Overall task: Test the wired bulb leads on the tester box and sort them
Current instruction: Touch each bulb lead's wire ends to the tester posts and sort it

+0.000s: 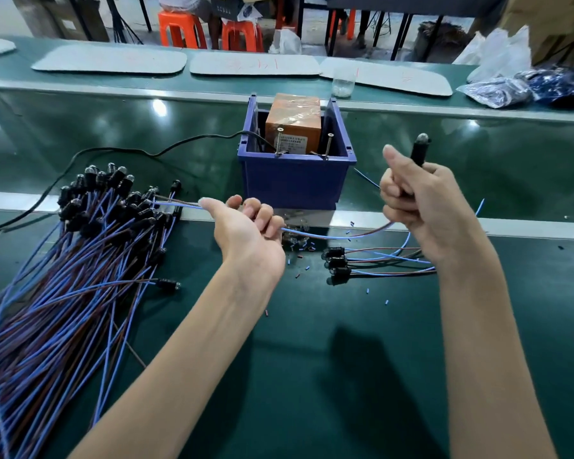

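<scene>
The tester box is a blue bin holding an orange block with two upright screw contacts. My right hand is fisted around a black bulb holder, bulb end up, to the right of the box. Its blue and brown lead sags leftward to my left hand, which pinches the wire in front of the box, bare ends pointing left. A large pile of bulb leads lies at the left. A small group of bulb leads lies below my right hand.
A black power cable runs from the box off to the left. Small wire offcuts litter the green mat. A metal rail crosses the bench. Farther back are grey pads, a clear cup, bags and orange stools.
</scene>
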Demonstrator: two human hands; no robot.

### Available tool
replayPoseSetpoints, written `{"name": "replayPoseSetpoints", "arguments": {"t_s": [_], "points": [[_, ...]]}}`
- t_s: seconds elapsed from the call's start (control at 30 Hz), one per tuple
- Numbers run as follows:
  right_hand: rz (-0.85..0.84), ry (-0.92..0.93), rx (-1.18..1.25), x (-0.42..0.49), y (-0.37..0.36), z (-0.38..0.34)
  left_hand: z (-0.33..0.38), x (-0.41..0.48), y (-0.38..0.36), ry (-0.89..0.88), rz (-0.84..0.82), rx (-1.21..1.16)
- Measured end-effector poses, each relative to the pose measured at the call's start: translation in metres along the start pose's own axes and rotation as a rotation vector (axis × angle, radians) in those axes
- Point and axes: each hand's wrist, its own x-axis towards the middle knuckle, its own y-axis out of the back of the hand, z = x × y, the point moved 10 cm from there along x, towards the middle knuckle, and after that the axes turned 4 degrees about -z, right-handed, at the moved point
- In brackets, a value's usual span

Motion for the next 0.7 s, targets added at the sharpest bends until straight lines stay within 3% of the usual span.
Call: {"name": "replayPoseSetpoints", "arguments": {"t_s": [0.17, 0.33, 0.47, 0.7], "points": [[-0.038, -0.019, -0.068, -0.001, -0.007, 0.002, 0.006, -0.004, -0.005, -0.116, -0.062, 0.108], [-0.140, -0.014, -0.157, -0.002, -0.024, 0.005, -0.008, -0.014, -0.030, -0.144, -0.323, 0.348], [-0.209, -0.038, -0.286, -0.004, -0.041, 0.012, -0.012, -0.024, -0.047, -0.267, -0.456, 0.612], [-0.239, -0.087, -0.262, -0.004, -0.071, 0.030, 0.012, -0.020, -0.052, -0.447, -0.451, 0.562]]}}
